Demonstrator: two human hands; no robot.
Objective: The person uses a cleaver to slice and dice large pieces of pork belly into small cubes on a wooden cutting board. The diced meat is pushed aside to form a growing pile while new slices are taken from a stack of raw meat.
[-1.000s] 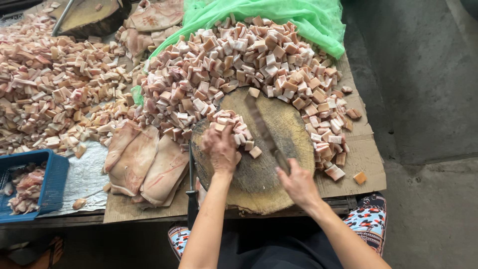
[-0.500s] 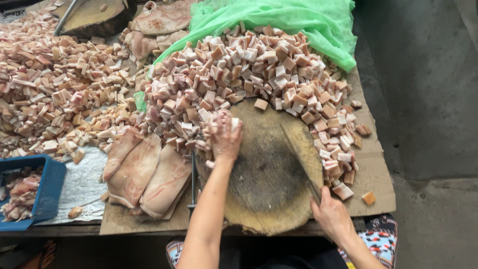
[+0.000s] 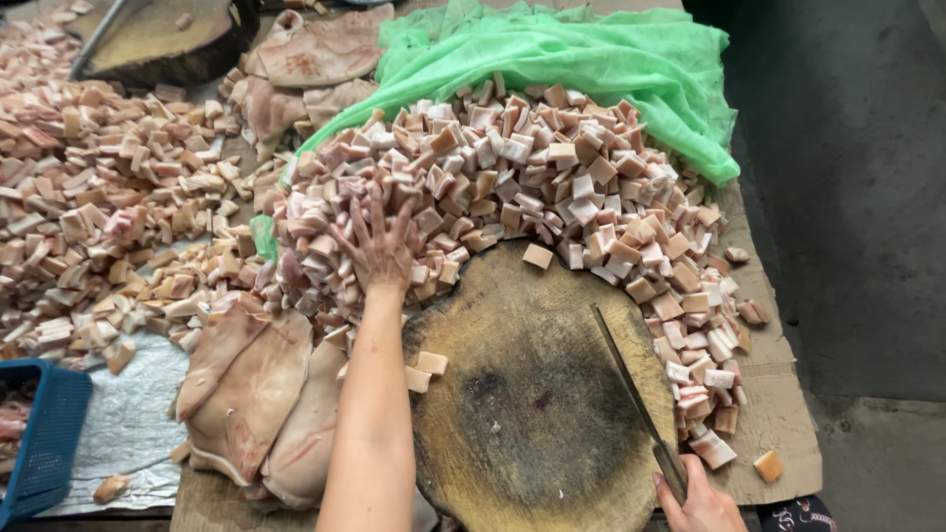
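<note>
The left hand (image 3: 379,251) has slid up, fingers spread flat, pushing meat cubes (image 3: 512,177) off the wooden block (image 3: 532,394) while the right hand (image 3: 702,504) stays clamped on the knife (image 3: 631,384).

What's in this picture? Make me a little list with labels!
place: worktable with cardboard
left hand: spread flat on the heap of meat cubes
right hand: grips a knife lying over the round wooden block
beside the block: uncut meat slabs
behind the heap: green plastic bag
far left: blue basket
</note>
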